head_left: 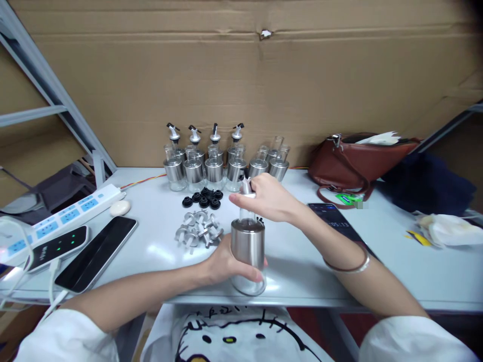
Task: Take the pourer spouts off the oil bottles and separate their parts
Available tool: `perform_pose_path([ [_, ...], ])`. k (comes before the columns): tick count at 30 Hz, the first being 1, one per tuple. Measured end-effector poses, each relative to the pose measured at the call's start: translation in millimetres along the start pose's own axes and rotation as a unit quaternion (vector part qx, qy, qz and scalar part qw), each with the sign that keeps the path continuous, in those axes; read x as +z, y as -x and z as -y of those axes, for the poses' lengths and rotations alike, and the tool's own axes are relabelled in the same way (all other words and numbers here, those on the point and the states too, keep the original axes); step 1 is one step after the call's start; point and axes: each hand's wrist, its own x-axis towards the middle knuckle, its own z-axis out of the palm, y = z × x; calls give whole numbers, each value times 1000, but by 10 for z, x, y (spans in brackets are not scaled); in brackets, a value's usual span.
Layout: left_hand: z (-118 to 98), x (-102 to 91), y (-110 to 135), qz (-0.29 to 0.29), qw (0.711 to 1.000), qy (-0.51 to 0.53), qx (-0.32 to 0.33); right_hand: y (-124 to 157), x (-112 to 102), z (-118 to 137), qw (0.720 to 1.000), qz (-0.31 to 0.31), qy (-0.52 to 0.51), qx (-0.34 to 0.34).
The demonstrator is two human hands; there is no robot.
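Observation:
A glass oil bottle with a steel sleeve [248,245] stands upright near the table's front edge. My left hand [226,261] is wrapped round its lower body. At the bottle's mouth my right hand [269,198] grips a silver pour spout [246,186], its fingers closed round it. The spout's lower end is hidden by the hand. Left of the bottle lie a pile of silver spout parts [198,229] and, behind it, several black stoppers [204,197]. Small black pieces [260,220] show partly behind the bottle.
Several steel-sleeved bottles [194,171] stand along the cardboard wall [181,75], some with spouts. To the left lie a power strip [71,216], a black phone [98,254] and a device with green lights [58,249]. A brown bag [362,161] and another phone [334,221] are at right.

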Motion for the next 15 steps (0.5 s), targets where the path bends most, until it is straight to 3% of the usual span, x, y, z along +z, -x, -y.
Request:
perform_pose_path([
  [2, 14, -46, -15, 67, 997, 24, -16, -40, 38, -114, 989, 62, -126, -51],
  [5, 63, -91, -47, 191, 975, 94, -63, -87, 173, -266, 933, 152, -303, -118],
  [9, 80, -109, -78, 325, 925, 163, -106, -99, 398, -311, 841, 218, -487, -86],
  [12, 56, -115, -90, 364, 908, 171, -120, -76, 472, -232, 773, 253, -577, -79],
  [15, 69, -121, -98, 365, 907, 162, -132, -47, 496, -139, 743, 254, -612, -93],
])
